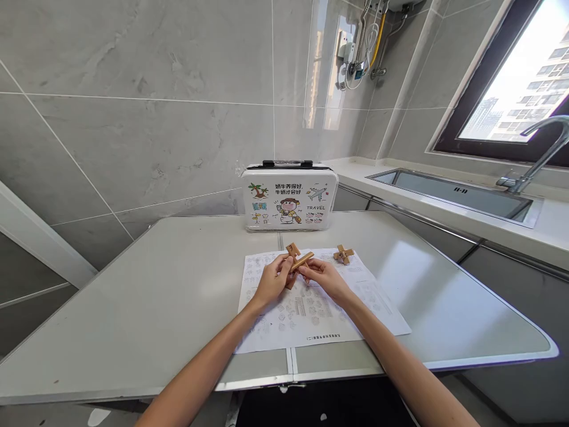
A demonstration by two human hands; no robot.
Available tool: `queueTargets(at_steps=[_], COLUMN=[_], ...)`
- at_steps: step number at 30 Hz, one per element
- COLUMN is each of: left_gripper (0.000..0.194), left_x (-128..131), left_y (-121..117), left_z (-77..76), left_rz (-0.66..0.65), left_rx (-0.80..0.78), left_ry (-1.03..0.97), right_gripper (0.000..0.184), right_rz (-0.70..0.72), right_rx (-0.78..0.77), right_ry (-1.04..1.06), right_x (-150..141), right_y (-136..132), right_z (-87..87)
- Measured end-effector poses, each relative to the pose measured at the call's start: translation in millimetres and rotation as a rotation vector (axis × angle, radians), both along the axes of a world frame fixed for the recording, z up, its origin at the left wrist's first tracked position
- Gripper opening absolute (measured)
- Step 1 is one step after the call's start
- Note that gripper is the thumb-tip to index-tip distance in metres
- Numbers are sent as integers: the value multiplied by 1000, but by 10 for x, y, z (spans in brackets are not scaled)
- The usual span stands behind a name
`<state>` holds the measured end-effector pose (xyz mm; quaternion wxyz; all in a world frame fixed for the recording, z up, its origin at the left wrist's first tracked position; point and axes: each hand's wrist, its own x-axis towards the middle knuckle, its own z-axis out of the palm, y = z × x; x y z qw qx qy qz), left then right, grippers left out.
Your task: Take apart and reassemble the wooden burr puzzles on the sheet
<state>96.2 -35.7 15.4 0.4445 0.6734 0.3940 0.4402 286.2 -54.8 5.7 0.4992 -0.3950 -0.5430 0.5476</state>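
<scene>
Between my hands, above a printed sheet [311, 314], are notched wooden puzzle pieces [304, 261]. My left hand [272, 279] pinches them from the left side, thumb and fingers closed. From the right, my right hand [325, 277] grips the same cluster with its fingertips. One long stick lies slanted across the top, and another piece with a dark mark rises behind it. My fingers hide how the pieces fit together. A small cross-shaped wooden puzzle assembly [344, 255] rests on the sheet's far right part.
A white cartoon-printed case [290, 198] with a black handle stands at the table's back edge by the tiled wall. The pale folding table [178, 296] has a centre seam. To the right are a counter with a sink [457, 193] and a faucet [533, 160].
</scene>
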Motion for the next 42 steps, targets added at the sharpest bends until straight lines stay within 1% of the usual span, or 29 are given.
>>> queueTargets(at_steps=[2,4,7,9,11,13,15,16,18,22,25,27,29,31,33,35,37,42], left_gripper=[45,45,49,49,47,45,44,43,43,44,46,47,48,48,48,48,48,47], left_x=[4,0,-20,-36,-48,-52,-49,-47,-43,-45,-50,-53,-58,-62,-64,-62,-59,-65], left_y=[35,76,144,183,205,209,198,190,176,170,182,191,198,202,201,196,188,170], left_z=[6,-7,-60,-104,-137,-150,-146,-141,-130,-126,-133,-139,-144,-151,-155,-156,-152,-140], left_rz=[-12,-19,35,87,117,130,134,132,125,125,135,141,146,139,115,92,81,85], left_rx=[-33,-90,-156,-184,-198,-200,-199,-198,-195,-198,-193,-190,-195,-204,-220,-236,-242,-236], left_ry=[-71,-156,-272,-315,-328,-330,-332,-332,-333,-326,-323,-324,-319,-313,-316,-325,-324,-295], right_gripper=[45,46,48,48,50,61,75,78,73,51,51,57,65,73,78,74,67,58], right_rz=[18,24,-50,-160,-274,-291,-263,-248,-225,-220,-266,-309,-326,-297,-237,-208,-198,-235], right_rx=[9,8,34,109,232,356,444,477,515,526,489,402,235,15,-85,-110,-115,-109], right_ry=[-18,-2,-15,-148,-365,-547,-683,-736,-812,-843,-766,-618,-378,-113,91,247,345,431], right_x=[-19,-28,-18,-9,-13,-36,-76,-99,-143,-191,-190,-168,-124,-59,11,68,100,123], right_y=[-9,-4,28,53,66,66,54,47,32,11,18,38,65,87,103,113,124,135], right_z=[8,-1,-54,-117,-197,-278,-341,-361,-374,-330,-292,-266,-228,-180,-136,-110,-103,-90])
